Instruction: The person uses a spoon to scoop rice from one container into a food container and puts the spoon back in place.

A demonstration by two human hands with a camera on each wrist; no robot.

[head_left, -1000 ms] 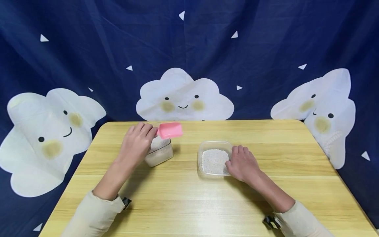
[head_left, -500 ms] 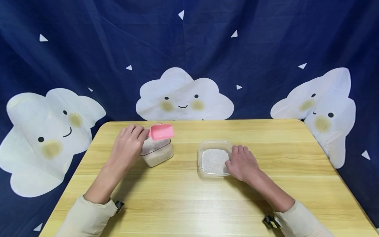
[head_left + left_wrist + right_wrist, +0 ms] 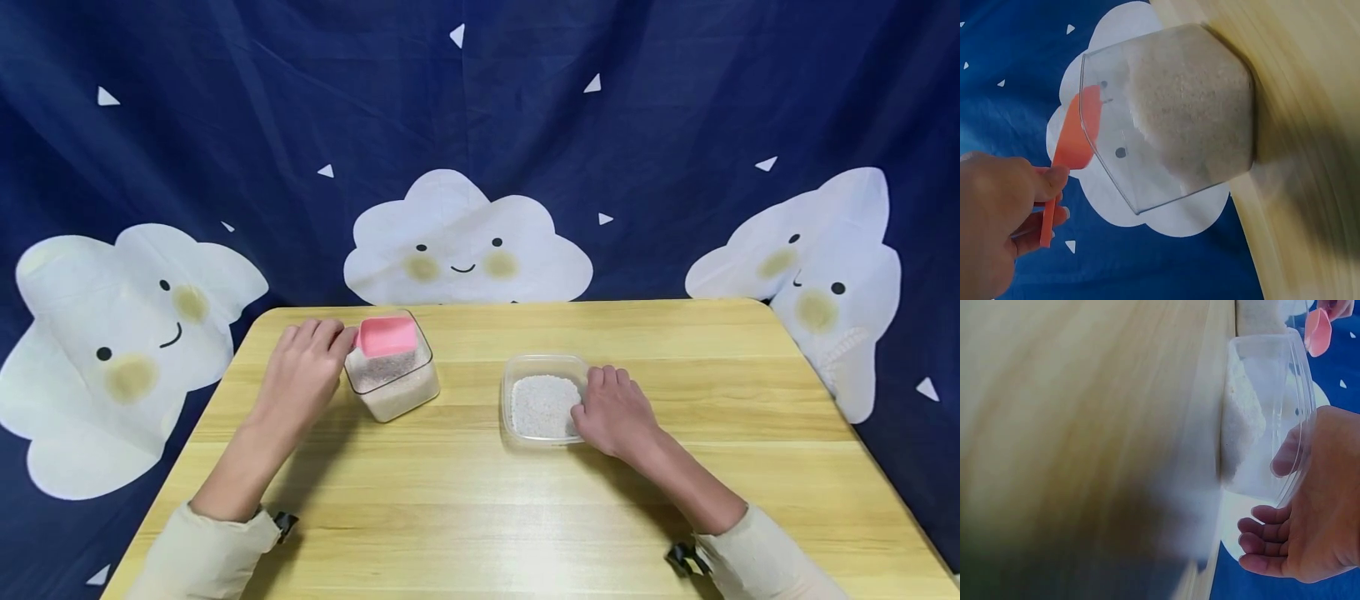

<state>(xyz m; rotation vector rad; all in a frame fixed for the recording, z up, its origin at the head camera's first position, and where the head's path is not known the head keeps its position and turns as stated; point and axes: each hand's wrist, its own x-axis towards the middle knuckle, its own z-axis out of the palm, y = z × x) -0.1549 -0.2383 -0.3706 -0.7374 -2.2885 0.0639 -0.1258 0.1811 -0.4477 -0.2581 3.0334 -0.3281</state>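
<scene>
My left hand [image 3: 303, 367] pinches the handle of a pink scoop [image 3: 387, 337] between thumb and fingers. The scoop's bowl looks bare inside and is over the mouth of a tall clear container [image 3: 1191, 106]. In the left wrist view the scoop [image 3: 1075, 140] is at the rim, apart from the pale, rice-like grains [image 3: 1194, 100] below. My right hand [image 3: 617, 414] grips the right wall of a shallow clear plastic box [image 3: 545, 362], thumb on the inner side. White grains [image 3: 545, 407] lie in that box.
Both containers stand on a light wooden table [image 3: 480, 500], the tall one at the back left, the box right of it. Behind the table's far edge hangs a dark blue curtain [image 3: 525, 125] with smiling clouds. Small black clips [image 3: 285, 525] are at both cuffs.
My left hand has moved left with the scoop, which has come from beyond the tall container's right side to over its mouth. The right hand and the box have stayed put.
</scene>
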